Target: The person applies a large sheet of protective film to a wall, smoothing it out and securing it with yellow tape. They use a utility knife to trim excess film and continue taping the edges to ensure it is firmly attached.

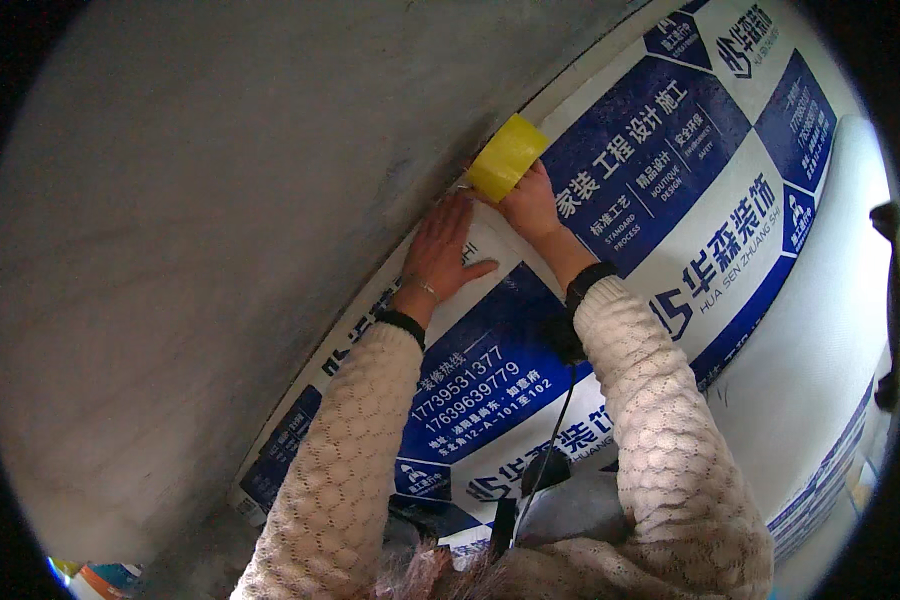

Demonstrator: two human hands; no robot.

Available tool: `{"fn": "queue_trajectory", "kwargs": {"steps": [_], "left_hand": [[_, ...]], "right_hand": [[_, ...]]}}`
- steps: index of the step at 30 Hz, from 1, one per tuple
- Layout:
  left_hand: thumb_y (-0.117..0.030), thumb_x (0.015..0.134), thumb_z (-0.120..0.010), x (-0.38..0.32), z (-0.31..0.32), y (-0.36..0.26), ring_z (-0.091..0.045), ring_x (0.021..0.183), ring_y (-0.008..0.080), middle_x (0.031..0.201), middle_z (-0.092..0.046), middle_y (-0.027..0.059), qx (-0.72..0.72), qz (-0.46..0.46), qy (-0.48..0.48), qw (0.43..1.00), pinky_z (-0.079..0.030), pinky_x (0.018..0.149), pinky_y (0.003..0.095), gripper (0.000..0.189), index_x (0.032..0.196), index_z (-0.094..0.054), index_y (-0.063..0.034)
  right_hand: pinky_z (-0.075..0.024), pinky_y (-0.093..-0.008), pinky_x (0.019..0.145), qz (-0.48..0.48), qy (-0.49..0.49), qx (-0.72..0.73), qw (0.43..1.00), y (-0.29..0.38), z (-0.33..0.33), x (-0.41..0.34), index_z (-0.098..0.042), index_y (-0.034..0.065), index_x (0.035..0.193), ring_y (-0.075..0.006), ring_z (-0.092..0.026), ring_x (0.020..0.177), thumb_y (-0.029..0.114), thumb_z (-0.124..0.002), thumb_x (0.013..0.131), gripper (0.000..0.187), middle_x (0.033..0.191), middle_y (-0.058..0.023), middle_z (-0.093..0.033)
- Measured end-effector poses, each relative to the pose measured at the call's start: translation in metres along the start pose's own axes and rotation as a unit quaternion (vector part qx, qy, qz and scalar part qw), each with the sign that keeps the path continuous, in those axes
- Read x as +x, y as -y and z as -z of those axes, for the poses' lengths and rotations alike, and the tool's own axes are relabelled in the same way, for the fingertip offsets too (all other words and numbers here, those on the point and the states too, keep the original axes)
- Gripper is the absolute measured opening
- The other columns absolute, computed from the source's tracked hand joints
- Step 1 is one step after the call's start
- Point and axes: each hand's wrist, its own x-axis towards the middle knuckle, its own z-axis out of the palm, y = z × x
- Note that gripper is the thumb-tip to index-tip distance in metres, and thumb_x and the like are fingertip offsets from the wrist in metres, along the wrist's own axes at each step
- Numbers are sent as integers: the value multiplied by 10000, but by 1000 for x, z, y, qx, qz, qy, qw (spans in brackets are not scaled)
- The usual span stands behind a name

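Observation:
A blue and white printed floor protection sheet [630, 165] lies along the foot of a grey wall [195, 202], its surface bearing large writing. Flat on the sheet's wall-side edge rests my left hand [436, 253], thumb spread and holding nothing. Its fingertips point to a roll of yellow adhesive tape [508, 157]. My right hand [531, 202] grips that roll from below, just beyond the left fingertips, close to the join of sheet and wall. The roll hides some of the right fingers. Whether tape is stuck down beneath the hands, I cannot tell.
The rolled-up part of the sheet [802, 322], white side outward, lies along the right. A thin black cable [562, 420] hangs before my body. At the lower left sits a colourful object [105, 579], partly cut off by the picture's rim.

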Motion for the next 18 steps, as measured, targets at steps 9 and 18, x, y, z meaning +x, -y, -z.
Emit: {"fn": "queue_trajectory", "kwargs": {"steps": [9, 18], "left_hand": [[-476, 811, -710, -65, 2, 22, -197, 1454, 359, 1570, -220, 195, -5, 78, 14, 997, -171, 1191, 458, 976, 1497, -223, 20], [-456, 841, -687, -140, -32, 60, -171, 1469, 329, 1585, -200, 163, -35, 112, -20, 993, -156, 1196, 458, 922, 1517, -222, -35]], "right_hand": [[-403, -447, 1006, 4, 70, -109, 992, -5, -5, 0, -655, 158, 1153, -266, -583, 1125, 306, -725, 808, 383, 1160, -48, -651], [-425, -438, 977, 3, 14, -116, 993, -8, -4, 1, -666, 150, 1115, -285, -600, 1089, 304, -710, 827, 330, 1121, -61, -664]]}}
